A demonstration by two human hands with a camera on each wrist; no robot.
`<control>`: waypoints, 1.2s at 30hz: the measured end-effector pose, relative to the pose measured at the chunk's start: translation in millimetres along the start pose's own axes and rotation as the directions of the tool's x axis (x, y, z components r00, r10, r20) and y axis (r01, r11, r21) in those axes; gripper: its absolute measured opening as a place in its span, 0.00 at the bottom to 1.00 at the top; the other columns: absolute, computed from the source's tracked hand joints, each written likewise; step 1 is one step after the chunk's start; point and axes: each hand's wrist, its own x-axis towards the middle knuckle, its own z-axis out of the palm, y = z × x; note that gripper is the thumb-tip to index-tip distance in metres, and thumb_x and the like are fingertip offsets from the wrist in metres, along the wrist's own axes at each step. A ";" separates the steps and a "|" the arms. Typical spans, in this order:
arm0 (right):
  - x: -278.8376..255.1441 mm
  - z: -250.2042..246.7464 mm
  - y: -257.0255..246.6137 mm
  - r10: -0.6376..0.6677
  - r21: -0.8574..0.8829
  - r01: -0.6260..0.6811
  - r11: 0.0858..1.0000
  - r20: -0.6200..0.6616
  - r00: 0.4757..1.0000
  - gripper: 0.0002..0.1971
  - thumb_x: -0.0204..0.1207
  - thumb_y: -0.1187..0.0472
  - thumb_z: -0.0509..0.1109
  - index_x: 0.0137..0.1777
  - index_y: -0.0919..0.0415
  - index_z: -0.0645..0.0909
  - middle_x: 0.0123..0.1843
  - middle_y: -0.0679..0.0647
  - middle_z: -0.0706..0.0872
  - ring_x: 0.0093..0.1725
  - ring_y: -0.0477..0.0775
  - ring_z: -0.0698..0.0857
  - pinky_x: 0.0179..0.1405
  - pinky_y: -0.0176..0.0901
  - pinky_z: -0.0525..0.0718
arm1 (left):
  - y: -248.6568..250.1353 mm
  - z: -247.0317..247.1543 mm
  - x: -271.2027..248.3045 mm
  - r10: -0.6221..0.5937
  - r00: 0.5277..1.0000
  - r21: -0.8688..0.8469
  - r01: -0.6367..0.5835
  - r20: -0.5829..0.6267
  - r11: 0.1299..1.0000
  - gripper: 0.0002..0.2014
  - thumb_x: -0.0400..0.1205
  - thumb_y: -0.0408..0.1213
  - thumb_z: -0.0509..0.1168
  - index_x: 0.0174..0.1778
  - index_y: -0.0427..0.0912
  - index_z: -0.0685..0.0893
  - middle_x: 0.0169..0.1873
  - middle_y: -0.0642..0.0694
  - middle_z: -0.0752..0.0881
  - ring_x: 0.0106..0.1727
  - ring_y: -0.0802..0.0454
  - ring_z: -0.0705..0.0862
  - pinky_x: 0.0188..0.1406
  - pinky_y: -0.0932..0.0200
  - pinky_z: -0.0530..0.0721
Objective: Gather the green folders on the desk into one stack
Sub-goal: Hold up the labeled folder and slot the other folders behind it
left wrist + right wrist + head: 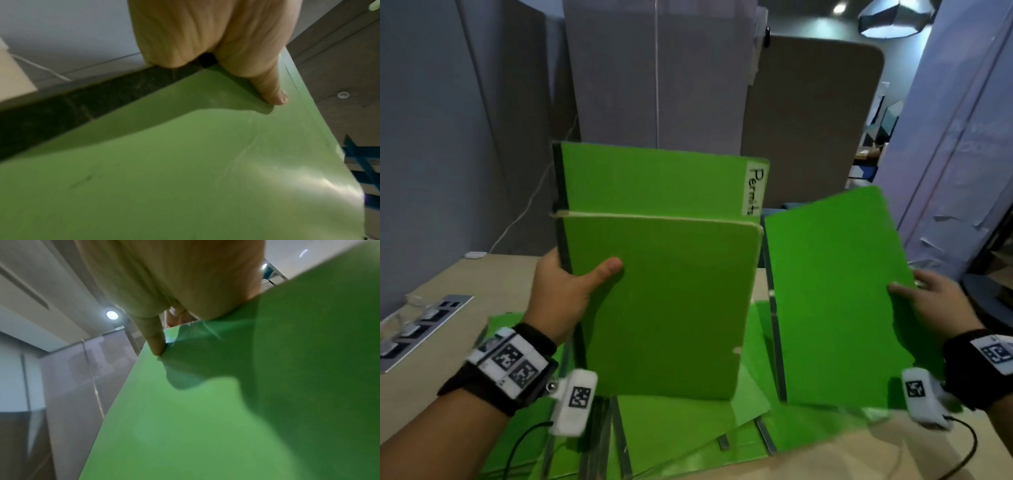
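My left hand [571,287] grips two green folders upright by their dark spine, thumb across the front one [664,308]; the rear folder [654,181] bears a white label reading "Permits". In the left wrist view the thumb [269,91] presses on the green cover [185,178]. My right hand [931,301] holds a third green folder [835,301] upright by its right edge, thumb on the front. The right wrist view shows fingers [154,337] pinching that folder's edge [226,418]. More green folders [688,435] lie overlapping on the desk beneath both hands.
A beige desk [448,281] spans the lower view, with a grey socket panel [424,329] at the left edge and a white cable running up the partition. Grey partitions stand behind. Dark furniture stands at the far right.
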 end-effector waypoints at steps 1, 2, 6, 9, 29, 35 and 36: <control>-1.5 3.5 -15.6 -0.066 0.064 0.066 0.996 -0.009 0.998 0.07 0.81 0.67 0.73 0.57 0.65 0.86 0.31 0.52 0.91 0.24 0.50 0.86 0.29 0.40 0.85 | -3.3 4.6 -3.7 -0.014 1.000 0.006 0.014 0.009 1.000 0.27 0.61 0.54 0.83 0.52 0.46 0.88 0.44 0.56 0.95 0.46 0.54 0.94 0.40 0.59 0.93; -5.0 7.8 -32.1 -0.141 0.107 0.143 0.984 -0.021 0.990 0.08 0.78 0.62 0.76 0.54 0.64 0.86 0.33 0.50 0.92 0.26 0.48 0.87 0.32 0.41 0.86 | -4.8 8.2 -6.3 -0.017 1.000 0.024 0.017 0.023 1.000 0.26 0.61 0.53 0.82 0.52 0.45 0.88 0.43 0.58 0.95 0.44 0.57 0.94 0.39 0.60 0.93; -26.4 32.3 -83.9 -0.344 0.245 0.325 0.913 0.039 0.938 0.15 0.66 0.51 0.75 0.51 0.54 0.82 0.39 0.39 0.94 0.36 0.38 0.91 0.35 0.33 0.89 | -9.1 14.2 -6.5 -0.010 0.998 0.028 0.008 0.059 1.000 0.22 0.65 0.46 0.80 0.53 0.44 0.88 0.45 0.55 0.95 0.44 0.56 0.94 0.38 0.62 0.92; -33.6 59.2 -81.2 -0.389 0.330 0.340 0.881 0.094 0.916 0.07 0.83 0.67 0.69 0.54 0.54 0.82 0.45 0.44 0.96 0.43 0.44 0.93 0.41 0.39 0.92 | -7.9 15.2 -10.2 -0.009 0.999 0.032 0.007 0.046 0.999 0.25 0.63 0.50 0.80 0.53 0.44 0.87 0.47 0.54 0.95 0.45 0.56 0.94 0.39 0.62 0.91; -131.7 172.3 -33.9 -0.186 0.476 -0.042 0.878 0.422 0.887 0.26 0.96 0.56 0.43 0.64 0.56 0.86 0.56 0.58 0.94 0.58 0.58 0.92 0.52 0.47 0.93 | 9.9 13.2 -15.9 -0.053 0.996 -0.025 0.055 0.078 0.998 0.41 0.52 0.69 0.83 0.61 0.64 0.80 0.56 0.60 0.92 0.55 0.58 0.92 0.47 0.55 0.93; -139.9 183.0 -55.1 -0.262 0.604 0.012 0.797 0.327 0.908 0.24 0.79 0.48 0.64 0.71 0.59 0.79 0.59 0.63 0.93 0.57 0.66 0.93 0.48 0.55 0.94 | 15.4 30.1 -15.4 -0.005 1.000 -0.002 0.005 0.019 1.000 0.25 0.64 0.52 0.79 0.57 0.56 0.83 0.53 0.53 0.93 0.55 0.52 0.92 0.58 0.37 0.90; -137.6 183.3 -58.2 -0.276 0.627 0.027 0.779 0.303 0.912 0.23 0.77 0.50 0.66 0.69 0.58 0.80 0.59 0.61 0.94 0.57 0.64 0.93 0.46 0.54 0.94 | 18.1 32.4 -15.0 0.013 1.000 -0.002 -0.013 0.016 1.000 0.24 0.65 0.50 0.78 0.57 0.55 0.83 0.52 0.53 0.93 0.55 0.52 0.92 0.58 0.38 0.90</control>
